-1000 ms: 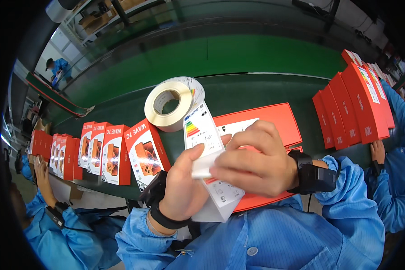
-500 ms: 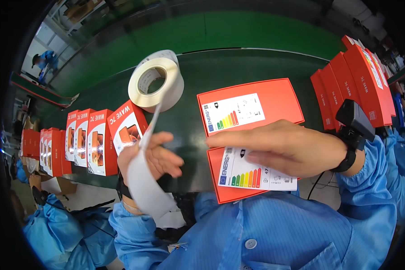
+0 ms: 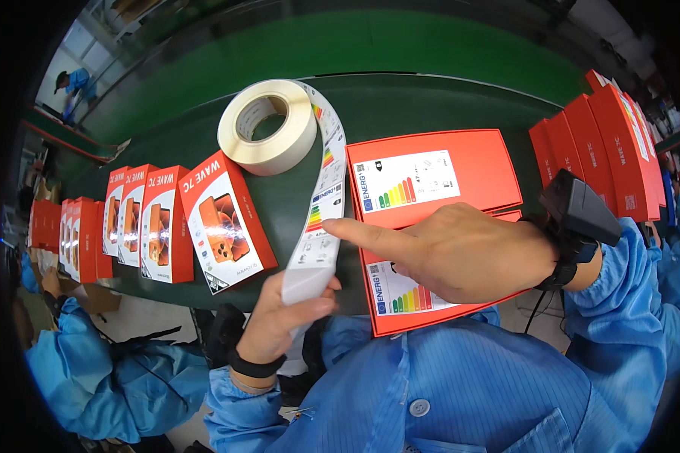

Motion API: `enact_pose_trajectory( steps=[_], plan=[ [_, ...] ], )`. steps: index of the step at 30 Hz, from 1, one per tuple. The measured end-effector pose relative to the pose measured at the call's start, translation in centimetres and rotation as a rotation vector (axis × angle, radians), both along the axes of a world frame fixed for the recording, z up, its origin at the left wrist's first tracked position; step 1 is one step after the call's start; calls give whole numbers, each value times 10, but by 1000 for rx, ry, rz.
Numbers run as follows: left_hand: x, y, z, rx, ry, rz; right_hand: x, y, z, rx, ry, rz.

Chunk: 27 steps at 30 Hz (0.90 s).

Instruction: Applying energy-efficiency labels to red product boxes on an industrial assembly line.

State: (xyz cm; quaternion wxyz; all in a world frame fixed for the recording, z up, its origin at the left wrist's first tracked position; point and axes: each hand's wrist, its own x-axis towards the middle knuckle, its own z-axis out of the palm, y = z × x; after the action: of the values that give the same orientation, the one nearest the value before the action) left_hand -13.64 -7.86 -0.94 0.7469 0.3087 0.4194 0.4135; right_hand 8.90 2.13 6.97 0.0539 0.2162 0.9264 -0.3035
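A strip of energy labels [image 3: 326,177] curves from the label roll [image 3: 238,147] toward me. Its near end is folded over in my left hand [image 3: 276,325], which is closed around it. My right hand [image 3: 465,253] stretches its index finger to the strip, the tip at the edge of a printed label; its other fingers are largely hidden. Beneath this hand lies a flat red box [image 3: 419,322], with an energy label [image 3: 408,299] on its face, partly covered by the hand. Just beyond is another red box [image 3: 487,162] bearing a similar label [image 3: 406,181].
Red phone boxes [image 3: 230,226] stand in a row on the left of the green table [image 3: 310,98]. More red boxes [image 3: 582,143] are stacked at the right. Blue-sleeved co-workers [image 3: 121,370] sit at both sides; another person [image 3: 75,84] is far left.
My left hand has closed on the strip and moved right, drawing it straighter beside the boxes. My right index finger now reaches the strip. The two flat boxes appear slightly farther right.
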Motion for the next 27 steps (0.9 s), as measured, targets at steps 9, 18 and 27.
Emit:
enact_pose_trajectory(
  steps=[9, 18, 27],
  plan=[
    [36, 4, 4, -6, -12, 43, 4, -2, -10, 89, 4, 7],
    [44, 5, 3, -14, -66, 12, 4, -2, -6, 72, -1, 2],
    [44, 3, 3, 5, -61, -20, -2, -8, 0, 94, -77, -13]
  ],
)
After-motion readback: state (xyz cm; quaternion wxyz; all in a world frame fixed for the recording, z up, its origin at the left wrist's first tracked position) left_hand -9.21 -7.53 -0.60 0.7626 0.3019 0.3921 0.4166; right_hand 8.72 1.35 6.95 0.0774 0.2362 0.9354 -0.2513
